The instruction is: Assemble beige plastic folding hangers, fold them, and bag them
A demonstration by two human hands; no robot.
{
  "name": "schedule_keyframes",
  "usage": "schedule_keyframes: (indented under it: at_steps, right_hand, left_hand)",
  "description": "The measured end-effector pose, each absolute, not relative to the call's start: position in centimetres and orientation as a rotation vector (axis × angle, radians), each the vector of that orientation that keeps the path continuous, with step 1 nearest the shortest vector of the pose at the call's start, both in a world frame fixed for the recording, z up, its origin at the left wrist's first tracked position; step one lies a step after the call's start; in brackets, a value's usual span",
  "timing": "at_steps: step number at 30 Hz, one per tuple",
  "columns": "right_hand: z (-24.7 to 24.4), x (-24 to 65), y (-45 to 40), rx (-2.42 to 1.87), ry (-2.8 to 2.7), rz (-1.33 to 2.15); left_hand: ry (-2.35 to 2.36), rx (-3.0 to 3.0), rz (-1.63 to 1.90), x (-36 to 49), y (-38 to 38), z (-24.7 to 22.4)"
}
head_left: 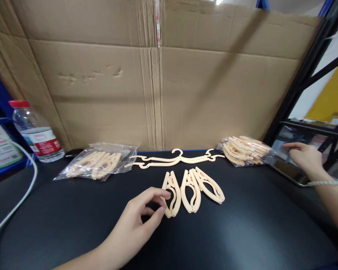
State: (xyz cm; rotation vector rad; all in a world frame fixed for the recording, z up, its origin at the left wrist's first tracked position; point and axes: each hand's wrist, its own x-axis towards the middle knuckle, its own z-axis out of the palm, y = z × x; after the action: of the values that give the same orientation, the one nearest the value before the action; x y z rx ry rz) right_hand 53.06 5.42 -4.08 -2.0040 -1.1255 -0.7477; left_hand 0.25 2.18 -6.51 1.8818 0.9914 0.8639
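My left hand (139, 221) is at the left folded hanger (177, 202), thumb and curved fingers apart, fingertips overlapping its left edge. Whether they touch it I cannot tell. Beside that one lie two more cream plastic folding hangers, a middle one (197, 195) and a right one (220, 195), both folded. Behind them an unfolded hanger (169, 162) stretches along the table's back, its hook pointing up. My right hand (307, 159) hovers over a dark flat device like a phone or tablet (290, 173), index finger stretched out and the others partly curled, with nothing visible in it.
A clear bag of folded hangers (97, 163) lies at the back left, a fuller bag (243, 150) at the back right. A red-capped water bottle (41, 135) and white cable (33, 180) are at left. Cardboard (107, 75) walls the black table (214, 240); a black metal frame (295, 78) stands right.
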Motion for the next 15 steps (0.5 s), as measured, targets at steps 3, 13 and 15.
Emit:
schedule_keyframes:
  at_steps: [3, 13, 15]
  right_hand:
    - [-3.4, 50.2, 6.0, -1.886, -1.060, -0.799]
    - [-6.0, 36.0, 9.5, -1.263, -2.127, -0.494]
    - [-7.8, 34.9, 10.2, -1.222, -2.297, -0.344]
  left_hand:
    - [1.026, 1.838, 0.827, 0.3, 2.3, -6.5]
    - [1.006, 1.727, 0.835, 0.4, 2.5, -6.2]
    - [1.009, 1.720, 0.836, 0.4, 2.5, -6.2]
